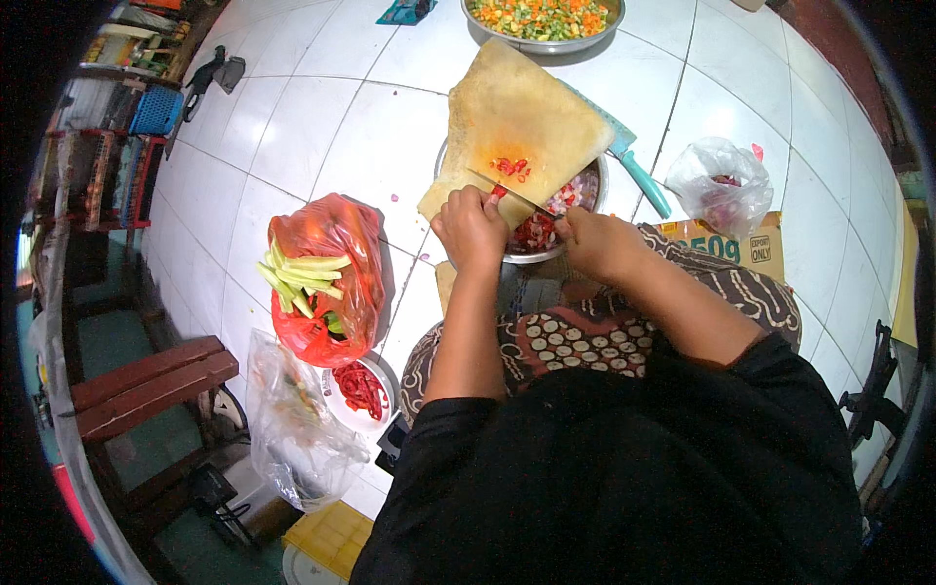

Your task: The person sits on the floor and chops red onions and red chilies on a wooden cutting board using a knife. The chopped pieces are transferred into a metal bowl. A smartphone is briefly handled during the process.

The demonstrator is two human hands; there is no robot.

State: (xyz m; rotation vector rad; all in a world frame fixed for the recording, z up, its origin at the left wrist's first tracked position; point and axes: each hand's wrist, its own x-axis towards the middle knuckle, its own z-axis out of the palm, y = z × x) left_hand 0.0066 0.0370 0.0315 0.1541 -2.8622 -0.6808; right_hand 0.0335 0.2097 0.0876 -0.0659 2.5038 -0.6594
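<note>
My right hand (603, 245) grips the handle of a kitchen knife (515, 196), its blade lying across a worn cutting board (530, 110). Under the fingers of my left hand (474, 225), a piece of red chili (499, 191) is pinned on the board beside the blade. Several cut chili slices (510, 167) lie just beyond the knife. The board rests over a metal bowl (601, 191). Inside that bowl, chopped red chili (534, 232) and pale, pinkish chopped pieces (574, 193), probably shallots, show past the board's edge; the rest is covered.
A turquoise knife (643, 183) lies right of the board, near a clear plastic bag (724, 186) and cardboard (771, 248). Diced vegetables fill a far metal bowl (545, 48). At left are a red plastic bag (358, 256) with pale green strips (303, 274) on it and a plate (338, 402) of red chilies.
</note>
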